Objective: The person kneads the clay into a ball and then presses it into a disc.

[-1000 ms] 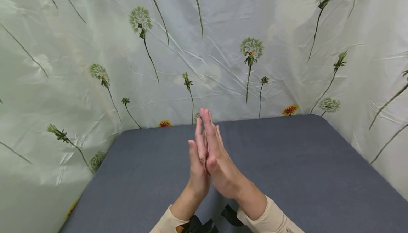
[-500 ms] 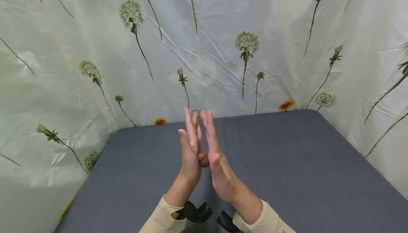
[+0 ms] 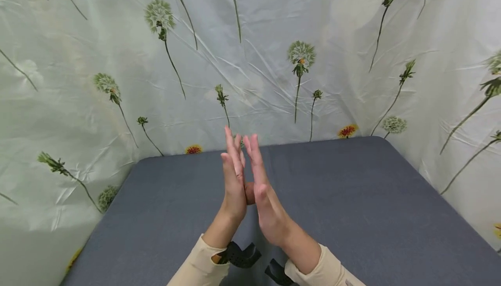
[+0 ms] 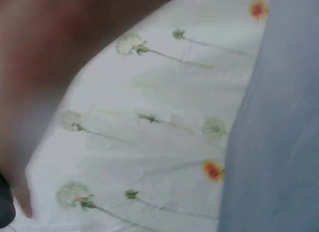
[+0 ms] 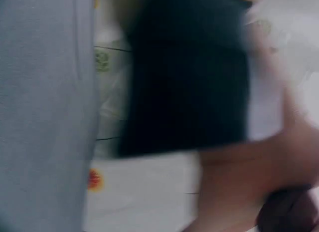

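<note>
A small brown clay-like ball (image 3: 249, 194) sits between the two palms above the table, its sides mostly covered by them. My left hand (image 3: 234, 188) stands upright with straight fingers, its palm against the ball. From the other side my right hand (image 3: 269, 207) faces it, fingers straight and pointing up, leaning toward the left hand. In the right wrist view a dark round lump (image 5: 288, 212) shows beside the blurred hand. The left wrist view has the left hand (image 4: 45, 67) large and blurred at the upper left.
A dark grey table (image 3: 176, 199) spreads below the hands. Behind it hangs a pale curtain (image 3: 258, 81) printed with dandelions. Black straps or mounts sit at the left wrist (image 3: 243, 255) and right wrist (image 3: 278, 273), under beige sleeves (image 3: 203, 260).
The palms, earlier offset and close together with the ball hidden, have moved apart enough to show it. Since half a second ago the hands have shifted only slightly against each other.
</note>
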### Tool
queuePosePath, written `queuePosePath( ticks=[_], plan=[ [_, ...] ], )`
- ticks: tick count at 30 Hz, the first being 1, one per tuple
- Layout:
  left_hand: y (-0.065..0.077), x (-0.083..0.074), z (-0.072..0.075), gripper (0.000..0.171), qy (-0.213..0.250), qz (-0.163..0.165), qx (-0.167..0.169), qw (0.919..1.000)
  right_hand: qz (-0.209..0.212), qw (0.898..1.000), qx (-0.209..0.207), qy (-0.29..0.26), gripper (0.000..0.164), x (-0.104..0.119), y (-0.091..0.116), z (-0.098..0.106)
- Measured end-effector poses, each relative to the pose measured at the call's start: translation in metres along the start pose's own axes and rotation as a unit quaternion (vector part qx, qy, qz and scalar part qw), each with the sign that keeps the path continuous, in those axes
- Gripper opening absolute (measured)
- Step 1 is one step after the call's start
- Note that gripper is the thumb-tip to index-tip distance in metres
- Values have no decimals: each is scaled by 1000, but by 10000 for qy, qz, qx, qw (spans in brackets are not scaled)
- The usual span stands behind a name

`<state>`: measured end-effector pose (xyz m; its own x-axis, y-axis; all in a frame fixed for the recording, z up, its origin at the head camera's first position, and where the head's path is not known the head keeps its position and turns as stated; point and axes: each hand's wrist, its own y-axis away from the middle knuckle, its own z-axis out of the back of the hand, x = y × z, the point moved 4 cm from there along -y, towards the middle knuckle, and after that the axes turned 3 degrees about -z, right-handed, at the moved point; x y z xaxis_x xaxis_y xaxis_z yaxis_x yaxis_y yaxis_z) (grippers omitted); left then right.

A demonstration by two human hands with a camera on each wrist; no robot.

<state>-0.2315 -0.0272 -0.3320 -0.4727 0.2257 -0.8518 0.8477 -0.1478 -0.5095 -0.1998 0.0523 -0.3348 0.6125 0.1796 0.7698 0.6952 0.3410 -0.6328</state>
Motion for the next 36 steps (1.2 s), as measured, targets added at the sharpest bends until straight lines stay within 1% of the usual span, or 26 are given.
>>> queuePosePath(
  ticks=[2, 3, 6, 8, 10, 12, 14, 16, 19, 21, 25, 28, 31, 33, 34, 36],
  plan=[
    [6, 4, -2, 94, 43, -21, 12, 10000, 65, 9999, 25, 122, 83, 5, -4, 0],
    [11, 4, -4, 93, 64, -36, 73, 9999, 57, 9998, 11, 183, 84, 5, -7, 3],
    [25, 2, -12, 90, 17, -189, 277, 9994, -238, 9995, -82, 179, 88, -4, -14, 16],
    [29, 0, -13, 89, -21, -279, 360, 9990, -460, 9989, -47, 79, 90, -12, -13, 21],
    [26, -3, -10, 91, -47, -312, 281, 9991, -624, 9980, 110, -55, 88, -20, -7, 18],
    [19, -4, -2, 94, -52, -281, 65, 9996, -636, 9975, 272, -130, 84, -24, 2, 10],
    [11, -3, 6, 98, -52, -242, -110, 9996, -520, 9979, 366, -141, 79, -23, 10, 0],
    [6, 0, 11, 99, -68, -127, -160, 9998, -318, 9988, 355, -134, 77, -17, 12, -6],
    [9, 5, 10, 96, -109, -25, 35, 9999, -117, 9994, 286, -155, 81, -6, 4, -3],
    [14, 6, 5, 93, -97, -24, 197, 9998, -141, 9991, 304, -245, 85, -3, -5, 3],
    [21, -3, -4, 90, -153, -293, 476, 9983, -520, 9972, 404, -340, 92, -11, -17, 15],
    [16, -9, -3, 93, -316, -434, 448, 9976, -786, 9947, 499, -428, 93, -20, -15, 16],
    [3, -7, 6, 98, -348, -316, 152, 9988, -848, 9934, 592, -502, 89, -22, -6, 9],
    [-5, -2, 12, 97, -231, -151, -7, 9996, -763, 9943, 634, -383, 87, -18, -1, 4],
    [-6, 1, 14, 96, -165, -29, -26, 9999, -682, 9953, 612, -318, 85, -15, 1, 3],
    [-5, 8, 12, 97, -60, 172, 86, 9998, -467, 9972, 553, -183, 84, -6, -1, 3]
  ],
)
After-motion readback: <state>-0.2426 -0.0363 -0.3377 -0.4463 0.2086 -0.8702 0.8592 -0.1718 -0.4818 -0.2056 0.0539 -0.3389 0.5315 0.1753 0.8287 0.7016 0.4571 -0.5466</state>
